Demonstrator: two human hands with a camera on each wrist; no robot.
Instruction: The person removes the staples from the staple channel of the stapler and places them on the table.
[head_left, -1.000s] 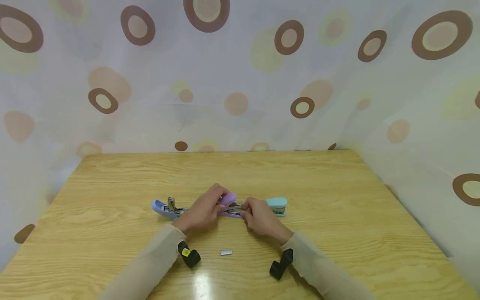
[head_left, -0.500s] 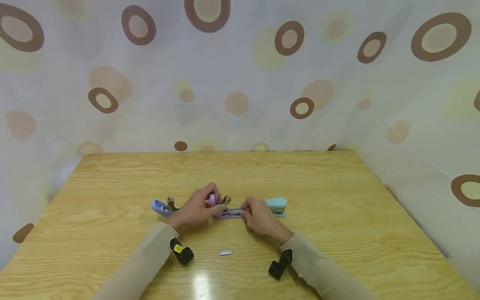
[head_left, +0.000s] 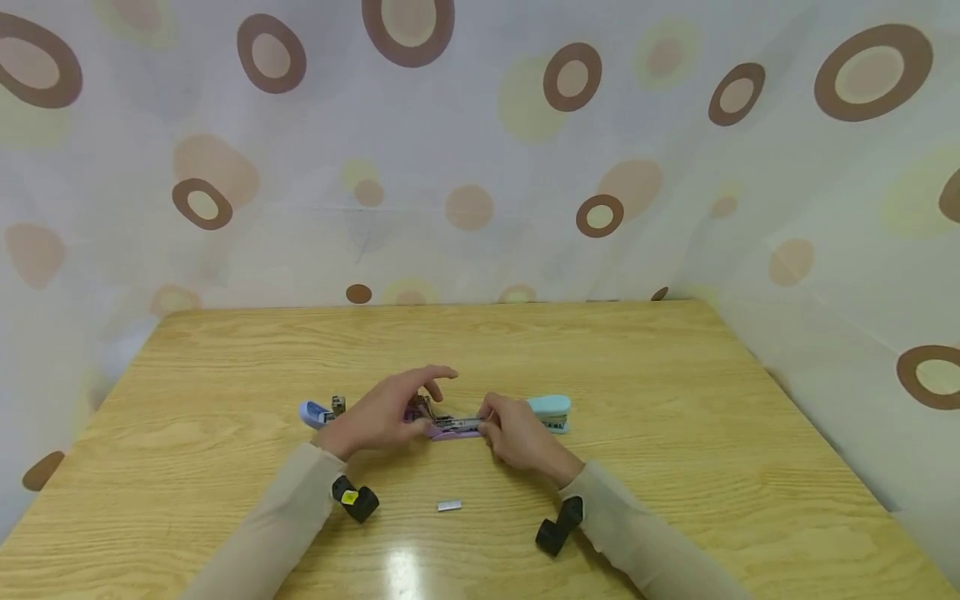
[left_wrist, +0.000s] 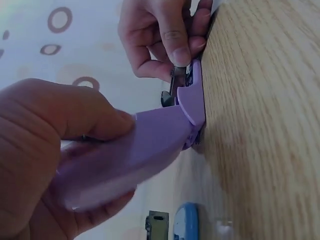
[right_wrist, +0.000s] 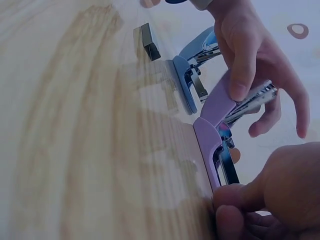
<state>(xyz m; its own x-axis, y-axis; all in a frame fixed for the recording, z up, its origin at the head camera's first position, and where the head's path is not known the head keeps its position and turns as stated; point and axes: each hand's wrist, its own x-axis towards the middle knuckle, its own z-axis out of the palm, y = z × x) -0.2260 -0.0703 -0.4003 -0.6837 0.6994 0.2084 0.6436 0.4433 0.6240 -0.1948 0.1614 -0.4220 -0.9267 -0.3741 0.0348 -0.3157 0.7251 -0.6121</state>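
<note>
A purple stapler lies on the table between both hands, its cover folded back to the left. My left hand holds that cover, the thumb pressing its side in the right wrist view while the index finger stands off it. My right hand pinches the far end of the stapler's base between thumb and fingers, hiding that end. The metal staple channel shows above the base. A blue stapler with its top raised is partly behind my left hand. Nearer me lies a strip of staples.
A mint stapler, its near end covered by my right hand, lies to the right. The wooden table runs back to a patterned cloth, which also rises on both sides.
My left hand has moved left and swung the purple stapler's cover back. Its fingers have spread from a closer grip. My right hand has hardly moved.
</note>
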